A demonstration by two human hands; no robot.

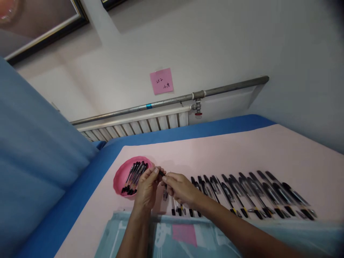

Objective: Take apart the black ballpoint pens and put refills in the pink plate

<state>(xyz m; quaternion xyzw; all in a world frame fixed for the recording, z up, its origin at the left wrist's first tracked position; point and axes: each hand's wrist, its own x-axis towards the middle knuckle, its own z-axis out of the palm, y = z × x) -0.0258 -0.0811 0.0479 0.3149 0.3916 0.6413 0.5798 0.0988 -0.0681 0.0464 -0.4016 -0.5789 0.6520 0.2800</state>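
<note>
My left hand and my right hand meet above the pink table top, fingers pinched together on a small black pen part between them. A clear pen barrel hangs down between the hands. Just left of my left hand sits a pink bowl with several black pens in it. To the right runs a long row of several clear pens with black caps, lying side by side on the table.
The pink table sheet lies on a blue cover. A pale plastic bag lies at the near edge. A radiator, a metal pipe and a pink note are on the wall behind.
</note>
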